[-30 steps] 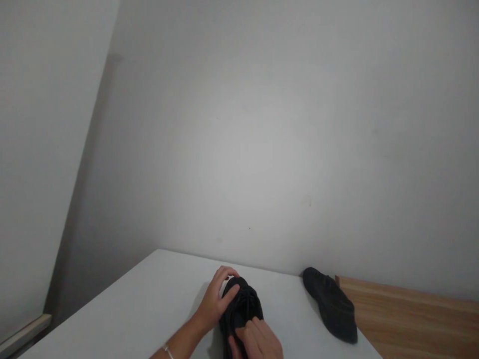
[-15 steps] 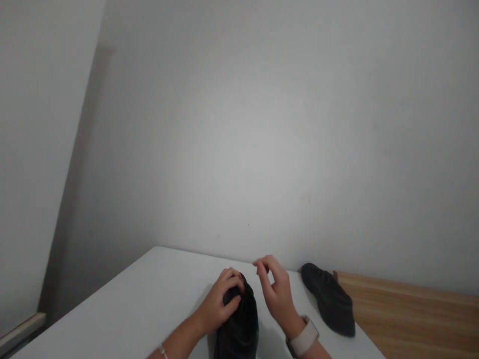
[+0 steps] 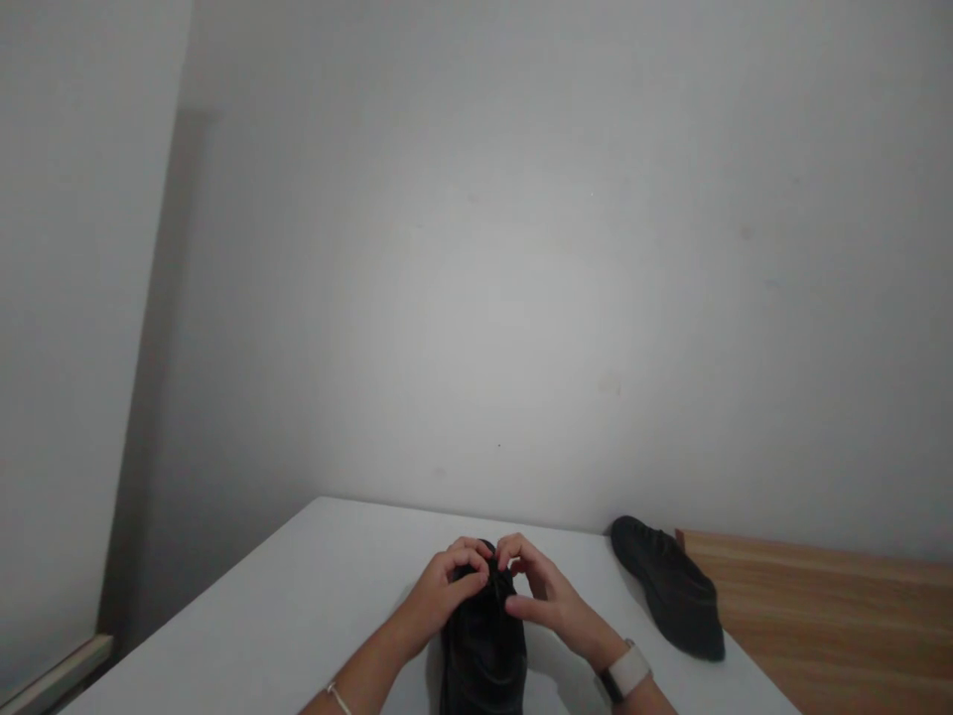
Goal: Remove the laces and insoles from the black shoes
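Note:
A black lace-up shoe stands on the white table in front of me, its near end cut off by the lower edge of the view. My left hand is at the shoe's upper, thumb and index finger pinched together on what looks like a dark shoelace. From the other side, my right hand reaches the same spot with bent fingers, its thumb apart from them and against the shoe. Dark laces on dark leather make the exact contact hard to see.
A second black shoe lies at the table's right edge, against the pale wall. Beyond that edge is a wood-grain surface. A light wooden edge shows at lower left.
My right hand has come down and left from above the shoe to its lacing, its fingers now beside those of my left hand. My left hand stays at the shoe.

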### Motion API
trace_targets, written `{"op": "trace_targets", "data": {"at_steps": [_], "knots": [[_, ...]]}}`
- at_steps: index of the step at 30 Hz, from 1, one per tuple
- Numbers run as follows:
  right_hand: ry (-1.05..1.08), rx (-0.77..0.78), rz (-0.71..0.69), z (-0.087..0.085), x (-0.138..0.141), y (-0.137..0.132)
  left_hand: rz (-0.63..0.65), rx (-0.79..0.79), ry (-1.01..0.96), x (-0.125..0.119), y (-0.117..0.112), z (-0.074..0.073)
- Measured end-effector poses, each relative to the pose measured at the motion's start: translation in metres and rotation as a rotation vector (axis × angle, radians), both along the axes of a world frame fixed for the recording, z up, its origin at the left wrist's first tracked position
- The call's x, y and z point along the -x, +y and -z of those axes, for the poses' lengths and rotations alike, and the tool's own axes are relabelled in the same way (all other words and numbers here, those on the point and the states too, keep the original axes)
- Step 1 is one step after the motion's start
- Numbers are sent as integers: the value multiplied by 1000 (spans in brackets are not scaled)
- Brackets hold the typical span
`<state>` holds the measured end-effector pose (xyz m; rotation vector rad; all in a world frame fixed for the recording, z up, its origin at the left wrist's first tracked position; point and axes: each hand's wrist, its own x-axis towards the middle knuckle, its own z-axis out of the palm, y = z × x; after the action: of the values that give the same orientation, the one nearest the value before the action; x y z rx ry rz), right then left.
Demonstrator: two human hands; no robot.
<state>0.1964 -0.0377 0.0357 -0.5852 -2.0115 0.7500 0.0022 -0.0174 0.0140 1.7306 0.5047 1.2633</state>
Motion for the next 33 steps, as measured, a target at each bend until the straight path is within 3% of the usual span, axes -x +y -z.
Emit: {"op": "trace_targets", "data": {"at_steps": [7,14,20,25,30,33], "knots": [[193,67,-20,4,5,5,1,7,34,1,5,3],[394,233,9,13,6,12,1,9,59,1,4,0],[721,305,-50,2,-2,13,55,34,37,3,9,6],[671,348,-56,5,-9,17,126,71,-22,4,8,8],[453,340,86,12,-12,24,242,192,-157,6,-8,-7],[295,351,97,11,-15,22,259,250,-278,9,-7,-13]]}}
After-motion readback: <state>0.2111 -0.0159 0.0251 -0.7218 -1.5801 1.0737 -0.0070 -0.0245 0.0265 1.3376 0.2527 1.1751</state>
